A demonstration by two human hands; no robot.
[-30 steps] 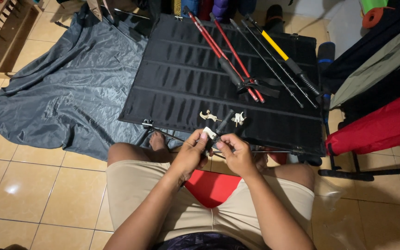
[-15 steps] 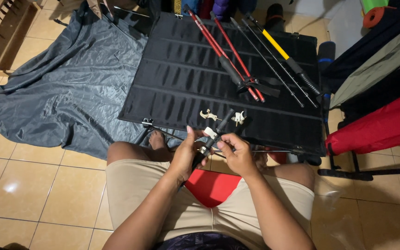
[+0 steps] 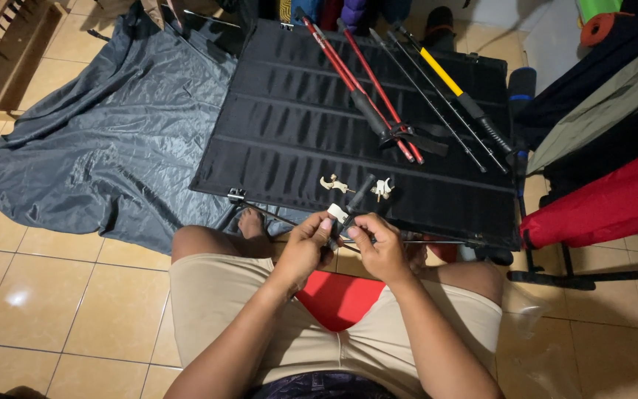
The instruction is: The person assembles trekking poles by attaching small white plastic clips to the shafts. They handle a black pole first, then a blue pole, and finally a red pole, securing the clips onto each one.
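Note:
I sit on a tiled floor with both hands together above my knees. My left hand [image 3: 306,244] pinches a small white plastic clip [image 3: 336,213] fitted on a short black rod [image 3: 356,198]. My right hand [image 3: 379,242] grips the same rod just beside it, fingers curled around its lower end. The rod angles up toward a black slatted panel [image 3: 297,133]. Two small cream-coloured clips [image 3: 334,184] [image 3: 382,188] lie on the panel just beyond my fingers.
Red poles [image 3: 348,77], thin black poles [image 3: 422,96] and a yellow-and-black pole [image 3: 455,92] lie on the panel's far part. Grey fabric [image 3: 112,140] spreads to the left. Red, olive and dark rolled bundles [image 3: 607,199] rest on a rack at right. A wooden frame [image 3: 1,52] stands top left.
The hands have stayed in place over my knees. The black rod has tipped slightly and the left fingers have shifted onto the white clip.

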